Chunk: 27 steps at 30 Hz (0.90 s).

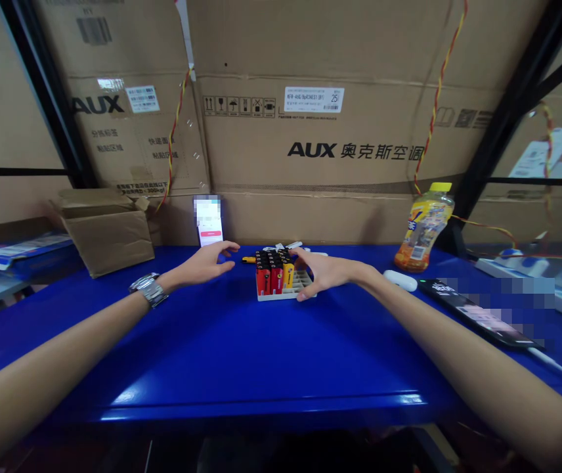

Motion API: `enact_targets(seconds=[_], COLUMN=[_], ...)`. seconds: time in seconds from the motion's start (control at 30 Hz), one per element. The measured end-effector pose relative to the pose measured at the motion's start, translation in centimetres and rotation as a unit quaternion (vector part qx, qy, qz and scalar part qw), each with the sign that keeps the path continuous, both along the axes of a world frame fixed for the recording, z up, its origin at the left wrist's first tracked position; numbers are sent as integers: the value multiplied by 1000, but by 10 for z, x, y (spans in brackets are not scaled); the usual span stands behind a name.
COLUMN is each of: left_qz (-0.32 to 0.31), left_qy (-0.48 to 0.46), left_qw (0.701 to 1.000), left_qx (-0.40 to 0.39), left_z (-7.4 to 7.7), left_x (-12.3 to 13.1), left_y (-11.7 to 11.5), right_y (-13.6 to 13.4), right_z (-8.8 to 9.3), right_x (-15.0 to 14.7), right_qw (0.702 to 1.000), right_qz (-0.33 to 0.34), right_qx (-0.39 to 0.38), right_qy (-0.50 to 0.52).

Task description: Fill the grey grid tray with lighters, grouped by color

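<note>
A white gridded tray stands in the middle of the blue table, holding several upright lighters with black tops. Red lighters fill its left side, and a yellow lighter stands in front to their right. Cells at the tray's right end have no lighters. My right hand spans that end, thumb at the front edge and fingers at the back, gripping the tray. To the left of the tray, my left hand hangs apart from it, fingers stretched out and holding nothing. A metal watch circles my left wrist.
Behind the left hand a lit phone leans upright. Small yellow and white items lie behind the tray. An open cardboard box sits left; a drink bottle, white case, cabled phone and power strip are right.
</note>
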State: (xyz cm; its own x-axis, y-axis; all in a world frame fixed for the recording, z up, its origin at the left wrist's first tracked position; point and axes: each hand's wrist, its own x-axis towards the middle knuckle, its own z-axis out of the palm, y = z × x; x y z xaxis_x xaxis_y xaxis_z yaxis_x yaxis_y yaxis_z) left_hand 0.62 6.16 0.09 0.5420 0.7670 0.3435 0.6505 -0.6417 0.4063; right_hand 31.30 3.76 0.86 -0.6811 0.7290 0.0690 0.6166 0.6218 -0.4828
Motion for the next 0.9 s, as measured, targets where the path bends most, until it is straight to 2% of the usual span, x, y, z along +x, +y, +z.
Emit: enact_targets(seconds=[0.1,0.2,0.3,0.4,0.53,0.67,0.77,0.9], left_qz=[32,27,22,12,-32,-82,-116,-136], left_qy=[75,95,115,132,137,82,50,6], left_qw=[994,991,989,987,986,992,991,988], left_qx=[77,85,91,96,86,59,48,74], left_z=[-12,-24,-28,-25,-18,-16,-14,-9], left_x=[10,23,30,25,7,-4,2,24], left_y=[21,31,30,18,-12,-46,-63,-68], right_y=[8,14,15,12,11,11,8,2], right_z=[1,-1,-1,0,0,-5,-8,-6], right_x=[13,24,29,28,25,17,6,-4], right_qw=[1000,1000,999,998,995,996,995,989], right_qz=[-2,-20,-29,-39,-64,-66,-70,-73], right_qx=[-3,-16,-26,-42,-60,-17,25,106], right_qy=[15,14,25,39,43,51,60,71])
